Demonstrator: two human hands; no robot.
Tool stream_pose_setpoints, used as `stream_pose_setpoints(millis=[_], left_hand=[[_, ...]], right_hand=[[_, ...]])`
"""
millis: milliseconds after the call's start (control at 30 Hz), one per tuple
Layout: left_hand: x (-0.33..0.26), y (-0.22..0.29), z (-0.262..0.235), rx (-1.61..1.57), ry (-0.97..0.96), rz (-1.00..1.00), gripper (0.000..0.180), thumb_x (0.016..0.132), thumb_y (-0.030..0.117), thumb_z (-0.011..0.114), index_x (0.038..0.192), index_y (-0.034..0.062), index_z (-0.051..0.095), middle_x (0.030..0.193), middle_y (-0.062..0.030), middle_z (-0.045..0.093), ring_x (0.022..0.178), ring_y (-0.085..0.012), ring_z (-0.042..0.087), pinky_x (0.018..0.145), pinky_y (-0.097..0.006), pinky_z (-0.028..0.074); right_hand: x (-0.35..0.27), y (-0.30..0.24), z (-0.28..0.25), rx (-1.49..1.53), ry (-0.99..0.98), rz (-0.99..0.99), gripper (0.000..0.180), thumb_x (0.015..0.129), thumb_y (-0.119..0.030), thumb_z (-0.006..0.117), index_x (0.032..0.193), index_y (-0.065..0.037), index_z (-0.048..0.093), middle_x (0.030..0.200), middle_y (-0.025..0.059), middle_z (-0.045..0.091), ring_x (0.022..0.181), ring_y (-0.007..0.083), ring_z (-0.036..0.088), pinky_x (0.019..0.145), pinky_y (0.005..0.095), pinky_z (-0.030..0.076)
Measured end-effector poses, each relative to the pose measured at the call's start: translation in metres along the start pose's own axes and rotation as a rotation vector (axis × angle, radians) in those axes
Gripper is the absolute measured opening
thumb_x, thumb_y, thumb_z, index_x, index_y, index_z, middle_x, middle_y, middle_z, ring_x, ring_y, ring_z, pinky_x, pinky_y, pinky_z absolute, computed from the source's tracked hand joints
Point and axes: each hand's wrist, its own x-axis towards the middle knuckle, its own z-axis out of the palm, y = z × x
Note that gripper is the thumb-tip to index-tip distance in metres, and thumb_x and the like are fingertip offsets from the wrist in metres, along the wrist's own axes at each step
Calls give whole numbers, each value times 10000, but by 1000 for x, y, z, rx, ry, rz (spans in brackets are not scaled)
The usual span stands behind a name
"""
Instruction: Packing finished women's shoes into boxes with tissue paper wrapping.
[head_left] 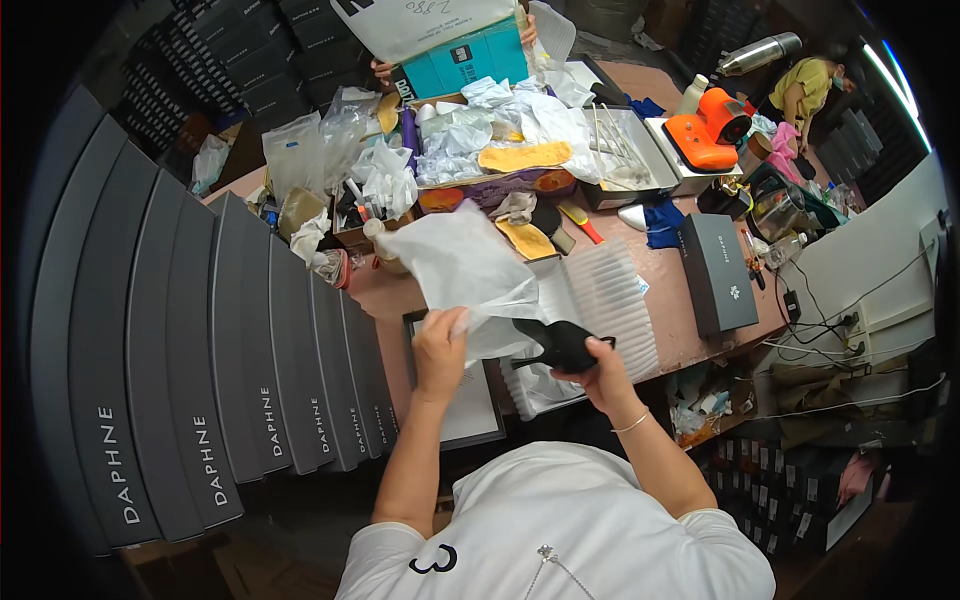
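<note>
Plainly, left grip (440, 350) holds white sheet (460, 262), right grip (604, 380) shoe (565, 346).

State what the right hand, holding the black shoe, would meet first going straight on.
Beyond the black shoe, the right hand would probably meet the white sheet, though depth is unclear.

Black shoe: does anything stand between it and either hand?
Yes, on one side: the white sheet, held by the left hand, spreads across the gap toward the black shoe. Nothing visible separates the right hand from the shoe; it grips it directly.
</note>
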Motion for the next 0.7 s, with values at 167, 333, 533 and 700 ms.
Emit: stream_pose_setpoints(millis=[167,333,533,700], left_hand=[[7,4,7,-57,-70,-3,165,793,29,633,948,4,683,785,-128,596,699,-278,597,646,-338,465],[7,28,23,-140,-226,-77,183,790,6,624,962,-25,678,781,-114,596,677,-215,583,620,-296,448],[0,64,19,-248,-348,-65,214,799,12,627,1007,-22,666,798,-125,596,682,-201,586,622,-293,450],[-18,112,33,-75,-323,415,317,720,25,646,1034,59,678,744,-68,556,652,-242,570,583,-336,473]], right_hand=[[-25,-9,-31,633,-99,154,602,907,-485,455,1273,-9,508,1161,232,597,970,421,633,726,369,614],[-30,2,-31,819,-150,164,570,923,-475,442,1258,-24,531,1158,221,605,959,438,631,719,372,617],[-35,-3,-27,822,-181,170,546,915,-437,472,1252,-12,531,1187,205,595,1011,423,614,839,436,571],[-41,4,24,426,83,-49,433,870,-337,599,1200,-65,535,1156,103,596,1036,231,591,902,376,491]])
